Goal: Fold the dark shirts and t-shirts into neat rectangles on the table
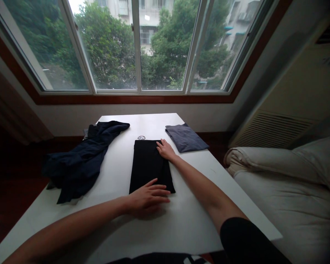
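Observation:
A black garment [148, 161], folded into a flat oblong, lies in the middle of the white table [118, 172]. My right hand [165, 149] rests on its far right corner, fingers stretched out. Over the near edge of the cloth is my left hand [148, 196], its fingers spread and slightly blurred; whether it touches the fabric I cannot tell. Just beyond the far edge of the black garment lies a small item with a thin dark loop [141, 138], too small to name.
Dark blue clothing [82, 161] lies loosely heaped along the table's left side, partly hanging over the edge. A folded grey garment [186, 137] sits at the far right. Beyond the table is a window [162, 55]; a pale sofa [286, 183] stands to the right.

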Action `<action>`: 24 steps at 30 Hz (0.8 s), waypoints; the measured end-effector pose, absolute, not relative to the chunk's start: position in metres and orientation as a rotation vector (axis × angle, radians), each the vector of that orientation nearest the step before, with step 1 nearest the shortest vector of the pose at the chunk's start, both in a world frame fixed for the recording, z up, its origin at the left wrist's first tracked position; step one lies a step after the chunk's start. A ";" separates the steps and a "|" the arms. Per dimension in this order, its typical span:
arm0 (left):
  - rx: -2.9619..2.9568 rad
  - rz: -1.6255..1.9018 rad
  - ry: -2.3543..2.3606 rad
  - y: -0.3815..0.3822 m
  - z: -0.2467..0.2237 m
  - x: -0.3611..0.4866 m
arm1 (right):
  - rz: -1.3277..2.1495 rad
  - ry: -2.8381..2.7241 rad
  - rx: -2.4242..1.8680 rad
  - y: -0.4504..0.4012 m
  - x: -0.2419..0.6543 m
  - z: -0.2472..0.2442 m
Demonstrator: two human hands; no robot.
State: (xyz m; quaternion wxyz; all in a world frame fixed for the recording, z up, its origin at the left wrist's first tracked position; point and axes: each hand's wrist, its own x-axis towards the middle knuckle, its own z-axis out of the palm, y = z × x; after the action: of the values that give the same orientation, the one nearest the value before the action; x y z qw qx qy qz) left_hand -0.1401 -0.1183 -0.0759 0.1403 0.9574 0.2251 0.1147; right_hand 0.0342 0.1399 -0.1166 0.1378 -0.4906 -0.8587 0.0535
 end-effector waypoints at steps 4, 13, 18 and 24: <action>2.683 0.485 1.177 -0.106 -0.084 -0.164 | 0.103 -2.502 -1.265 0.102 0.038 -0.118; 2.664 0.241 1.230 -0.114 -0.094 -0.207 | -0.176 -2.603 -1.038 -0.013 0.094 -0.109; 2.624 0.246 1.148 -0.118 -0.072 -0.232 | 0.052 -2.734 -0.727 -0.059 0.116 -0.088; 2.791 0.254 1.186 -0.118 -0.072 -0.222 | 0.167 -2.701 -0.891 -0.075 0.102 -0.086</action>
State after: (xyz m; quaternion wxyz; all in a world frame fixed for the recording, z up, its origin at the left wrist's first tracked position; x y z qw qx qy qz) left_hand -0.2220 -0.1180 -0.0723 0.0492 0.9160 0.3893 0.0834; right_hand 0.1019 -0.0747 -0.0863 0.1460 -0.3094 -0.9379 0.0581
